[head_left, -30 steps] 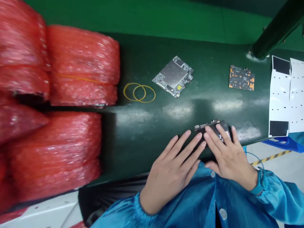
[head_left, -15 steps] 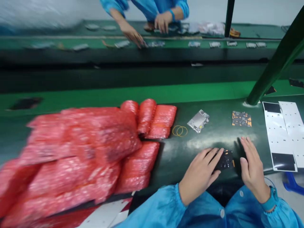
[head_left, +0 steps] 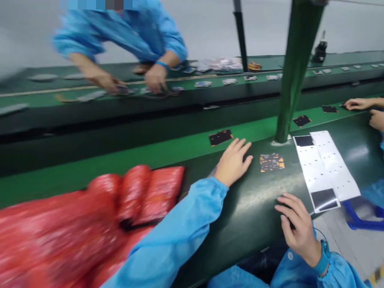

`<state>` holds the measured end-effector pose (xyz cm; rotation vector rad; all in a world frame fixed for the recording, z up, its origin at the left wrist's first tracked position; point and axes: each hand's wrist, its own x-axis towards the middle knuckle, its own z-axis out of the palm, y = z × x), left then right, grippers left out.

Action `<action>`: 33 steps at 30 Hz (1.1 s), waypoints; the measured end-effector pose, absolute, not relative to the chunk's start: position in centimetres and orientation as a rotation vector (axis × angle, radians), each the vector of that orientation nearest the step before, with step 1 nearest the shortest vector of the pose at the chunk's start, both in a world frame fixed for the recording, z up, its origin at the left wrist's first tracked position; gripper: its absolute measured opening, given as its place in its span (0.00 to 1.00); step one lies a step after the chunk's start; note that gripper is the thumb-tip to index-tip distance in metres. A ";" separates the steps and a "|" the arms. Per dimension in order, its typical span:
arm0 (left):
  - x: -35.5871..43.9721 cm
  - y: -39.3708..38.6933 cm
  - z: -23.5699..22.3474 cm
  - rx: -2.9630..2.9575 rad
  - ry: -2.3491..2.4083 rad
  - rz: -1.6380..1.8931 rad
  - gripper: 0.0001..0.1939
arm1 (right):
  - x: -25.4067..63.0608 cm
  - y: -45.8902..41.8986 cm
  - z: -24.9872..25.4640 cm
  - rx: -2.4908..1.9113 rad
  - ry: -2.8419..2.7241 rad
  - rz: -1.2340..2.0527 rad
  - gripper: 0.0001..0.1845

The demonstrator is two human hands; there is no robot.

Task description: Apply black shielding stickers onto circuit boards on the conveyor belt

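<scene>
My left hand point(head_left: 234, 162) reaches forward over the dark green bench, fingers stretched out and holding nothing. Just beyond its fingertips a black circuit board point(head_left: 221, 137) with orange edge tabs lies on the bright green strip. My right hand point(head_left: 298, 228) hovers near the bench's front edge, empty, its fingers loosely spread. Between the hands and the post lies another circuit board point(head_left: 271, 162), dark with orange patches. My left arm hides most of the silvery board and the rubber bands.
Red bubble-wrap packs point(head_left: 60, 236) are piled at left. A green post point(head_left: 292, 80) rises beside white sheets point(head_left: 327, 168) with black rectangles. More boards point(head_left: 302, 121) lie along the strip. A co-worker's hands point(head_left: 156, 78) handle parts opposite; another person's hand point(head_left: 358, 104) is at right.
My left hand has left the black board's earlier place and moved forward to the green strip, where a black board now lies. The view has swung right; my right hand stays near the front edge.
</scene>
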<state>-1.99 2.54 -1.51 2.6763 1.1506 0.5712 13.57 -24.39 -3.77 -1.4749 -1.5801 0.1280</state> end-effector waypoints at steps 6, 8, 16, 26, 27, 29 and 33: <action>10.5 -8.3 -3.0 2.651 0.328 0.502 0.24 | 22.0 -26.8 -1.3 -1.796 -1.371 -0.146 0.13; 14.0 -10.2 -3.1 2.627 0.168 0.397 0.31 | 25.7 -27.5 -1.1 -1.988 -1.302 -0.179 0.10; 16.5 -11.2 -4.4 2.558 0.189 0.317 0.23 | 30.4 -28.8 -2.4 -2.206 -1.356 0.004 0.12; 16.2 -11.1 -5.2 2.487 0.201 0.401 0.14 | 30.1 -28.8 -2.0 -2.081 -1.657 -0.358 0.10; 16.2 -11.1 -5.2 2.485 0.199 0.402 0.14 | 30.0 -28.8 -1.9 -2.071 -1.660 -0.383 0.10; 16.2 -11.1 -5.2 2.487 0.193 0.409 0.14 | 29.9 -28.8 -1.9 -2.057 -1.659 -0.400 0.09; 16.2 -11.1 -5.2 2.491 0.187 0.420 0.14 | 29.9 -28.6 -1.9 -2.082 -1.620 -0.322 0.09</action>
